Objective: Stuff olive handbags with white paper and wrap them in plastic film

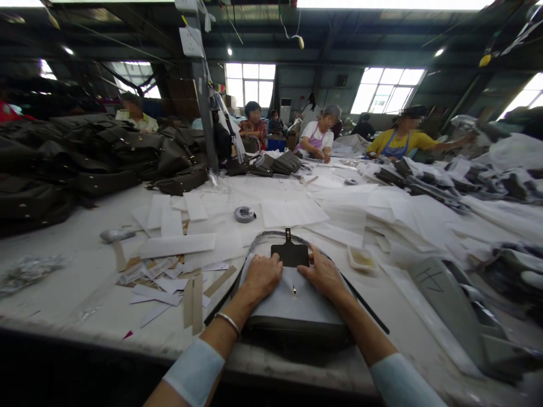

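Observation:
A dark handbag (297, 334) lies in front of me at the table's near edge, with a white sheet (275, 305) over its upper face. A small metal clasp (294, 290) shows in the middle of that sheet. Above it is a dark leather tag (289, 255) with a short narrow strap at its top. My left hand (263, 275) is curled at the tag's left edge, fingertips on it. My right hand (324, 272) grips the tag's right edge, thumb in front; its other fingers are partly hidden. A wrapped handle (271, 232) arches behind the tag.
Paper strips (178, 244) and card scraps (197, 302) lie to the left, near a tape roll (245, 214). A small dish (360, 259) and a grey panel (445, 305) are on the right. Dark bags (106, 152) are heaped far left. Several people work across the table.

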### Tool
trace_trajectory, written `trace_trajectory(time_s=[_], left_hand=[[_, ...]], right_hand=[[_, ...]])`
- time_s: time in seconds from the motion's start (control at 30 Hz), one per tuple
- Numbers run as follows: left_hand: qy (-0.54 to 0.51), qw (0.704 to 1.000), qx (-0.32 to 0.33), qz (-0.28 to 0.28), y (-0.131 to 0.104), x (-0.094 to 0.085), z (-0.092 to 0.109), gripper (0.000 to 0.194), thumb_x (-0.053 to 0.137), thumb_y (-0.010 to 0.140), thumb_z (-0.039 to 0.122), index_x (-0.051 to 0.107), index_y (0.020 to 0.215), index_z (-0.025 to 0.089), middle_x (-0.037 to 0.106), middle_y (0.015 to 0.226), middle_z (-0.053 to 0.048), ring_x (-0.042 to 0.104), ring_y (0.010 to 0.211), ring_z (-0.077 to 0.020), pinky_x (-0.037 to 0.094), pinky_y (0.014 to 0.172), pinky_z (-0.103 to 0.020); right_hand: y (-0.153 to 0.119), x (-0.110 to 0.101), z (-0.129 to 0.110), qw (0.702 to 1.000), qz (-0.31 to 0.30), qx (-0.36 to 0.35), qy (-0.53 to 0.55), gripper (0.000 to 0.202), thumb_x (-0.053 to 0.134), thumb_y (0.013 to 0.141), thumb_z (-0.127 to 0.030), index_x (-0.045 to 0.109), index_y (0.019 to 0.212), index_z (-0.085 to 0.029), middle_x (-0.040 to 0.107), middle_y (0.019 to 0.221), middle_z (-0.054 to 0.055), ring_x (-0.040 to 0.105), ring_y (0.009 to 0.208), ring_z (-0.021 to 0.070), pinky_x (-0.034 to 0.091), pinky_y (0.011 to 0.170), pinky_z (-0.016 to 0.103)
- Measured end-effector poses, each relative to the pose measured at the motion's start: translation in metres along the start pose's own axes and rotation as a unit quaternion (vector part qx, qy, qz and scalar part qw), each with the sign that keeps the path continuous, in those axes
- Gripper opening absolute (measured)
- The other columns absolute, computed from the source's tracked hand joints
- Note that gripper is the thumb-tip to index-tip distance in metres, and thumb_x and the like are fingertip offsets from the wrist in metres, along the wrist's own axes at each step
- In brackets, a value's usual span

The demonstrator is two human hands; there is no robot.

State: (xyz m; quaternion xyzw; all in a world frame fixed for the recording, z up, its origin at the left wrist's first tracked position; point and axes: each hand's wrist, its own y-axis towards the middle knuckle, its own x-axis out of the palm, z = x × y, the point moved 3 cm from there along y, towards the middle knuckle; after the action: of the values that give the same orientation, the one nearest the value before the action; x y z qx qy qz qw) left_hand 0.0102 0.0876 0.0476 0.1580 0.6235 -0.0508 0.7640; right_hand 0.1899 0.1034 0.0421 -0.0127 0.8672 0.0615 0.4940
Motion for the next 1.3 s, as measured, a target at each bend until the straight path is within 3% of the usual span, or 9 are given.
trace_trajectory(time_s=[0.1, 0.2, 0.37, 0.47, 0.63, 0.77, 0.9, 1.07, 1.3], left_hand=[[-0.037, 0.999, -0.016, 0.016, 0.0, 0.001, -0.003, 0.019, 0.05, 0.094, 0.03, 0.061, 0.092, 0.014, 0.07, 0.081, -0.012, 0.068, 0.081, -0.0272, 0.046, 0.081, -0.042], [-0.087, 0.994, -0.033, 0.052, -0.001, 0.003, -0.009, 0.011, 0.06, 0.087, 0.028, 0.058, 0.086, 0.017, 0.068, 0.086, -0.009, 0.065, 0.085, -0.0252, 0.048, 0.079, -0.038], [-0.193, 0.968, -0.051, 0.153, -0.006, 0.004, -0.021, 0.013, 0.057, 0.079, 0.014, 0.052, 0.089, 0.019, 0.062, 0.098, -0.008, 0.061, 0.097, -0.0235, 0.051, 0.085, -0.039], [-0.263, 0.945, -0.019, 0.192, -0.012, 0.002, -0.025, 0.033, 0.043, 0.077, 0.001, 0.052, 0.104, 0.018, 0.06, 0.118, -0.011, 0.057, 0.116, -0.0217, 0.05, 0.095, -0.04], [-0.378, 0.905, 0.123, 0.15, -0.022, -0.002, -0.017, 0.041, 0.036, 0.075, -0.002, 0.063, 0.095, 0.02, 0.071, 0.105, -0.003, 0.066, 0.103, -0.0155, 0.052, 0.096, -0.033], [-0.405, 0.888, 0.166, 0.141, -0.025, -0.001, -0.014, 0.038, 0.035, 0.078, -0.001, 0.067, 0.085, 0.019, 0.073, 0.095, -0.004, 0.069, 0.094, -0.015, 0.054, 0.091, -0.032], [-0.401, 0.886, 0.203, 0.114, -0.028, -0.001, -0.01, 0.038, 0.037, 0.078, -0.001, 0.07, 0.078, 0.019, 0.072, 0.089, -0.004, 0.069, 0.091, -0.015, 0.055, 0.088, -0.031], [-0.348, 0.91, 0.212, 0.07, -0.033, -0.011, -0.001, 0.038, 0.04, 0.088, 0.006, 0.074, 0.093, 0.022, 0.072, 0.103, -0.006, 0.067, 0.097, -0.0158, 0.053, 0.09, -0.032], [-0.274, 0.907, 0.31, 0.07, -0.039, -0.02, 0.011, 0.038, 0.035, 0.096, 0.013, 0.072, 0.097, 0.02, 0.073, 0.101, -0.007, 0.065, 0.098, -0.0159, 0.051, 0.09, -0.03]], right_hand=[[0.001, -0.005, 0.004, 0.991, 0.008, -0.025, 0.135, 0.073, 0.063, 0.076, -0.029, 0.041, 0.145, -0.023, 0.07, 0.104, 0.004, 0.064, 0.099, 0.0236, 0.045, 0.094, 0.039], [0.001, -0.007, 0.004, 0.976, -0.008, -0.071, 0.205, 0.046, 0.057, 0.082, -0.043, 0.063, 0.124, -0.024, 0.071, 0.102, 0.004, 0.064, 0.096, 0.0231, 0.047, 0.09, 0.038], [0.001, -0.009, 0.001, 0.975, 0.006, -0.09, 0.204, 0.053, 0.036, 0.092, -0.06, 0.073, 0.096, -0.022, 0.071, 0.1, 0.007, 0.063, 0.099, 0.0237, 0.045, 0.092, 0.037], [0.0, -0.009, -0.002, 0.979, 0.008, -0.096, 0.177, 0.056, 0.032, 0.094, -0.061, 0.072, 0.082, -0.023, 0.07, 0.09, 0.005, 0.062, 0.091, 0.0226, 0.043, 0.089, 0.037], [-0.003, -0.006, -0.006, 0.988, 0.006, -0.091, 0.123, 0.04, 0.053, 0.087, -0.057, 0.064, 0.069, -0.024, 0.068, 0.078, 0.001, 0.059, 0.083, 0.0215, 0.036, 0.094, 0.039], [-0.007, -0.004, -0.008, 0.994, 0.018, -0.084, 0.063, 0.03, 0.064, 0.083, -0.052, 0.062, 0.073, -0.024, 0.069, 0.081, 0.0, 0.06, 0.088, 0.0225, 0.033, 0.098, 0.041], [-0.012, -0.006, -0.013, 0.994, 0.029, -0.097, 0.026, 0.027, 0.068, 0.082, -0.048, 0.06, 0.074, -0.024, 0.069, 0.079, -0.001, 0.06, 0.086, 0.0226, 0.033, 0.098, 0.042], [-0.012, -0.006, -0.015, 0.994, 0.024, -0.103, 0.026, 0.027, 0.067, 0.083, -0.048, 0.059, 0.075, -0.024, 0.069, 0.079, 0.0, 0.061, 0.085, 0.0224, 0.032, 0.101, 0.045], [-0.009, 0.002, -0.01, 0.995, 0.019, -0.093, 0.027, 0.026, 0.068, 0.082, -0.048, 0.058, 0.075, -0.024, 0.069, 0.078, -0.001, 0.061, 0.081, 0.0209, 0.028, 0.106, 0.047]])
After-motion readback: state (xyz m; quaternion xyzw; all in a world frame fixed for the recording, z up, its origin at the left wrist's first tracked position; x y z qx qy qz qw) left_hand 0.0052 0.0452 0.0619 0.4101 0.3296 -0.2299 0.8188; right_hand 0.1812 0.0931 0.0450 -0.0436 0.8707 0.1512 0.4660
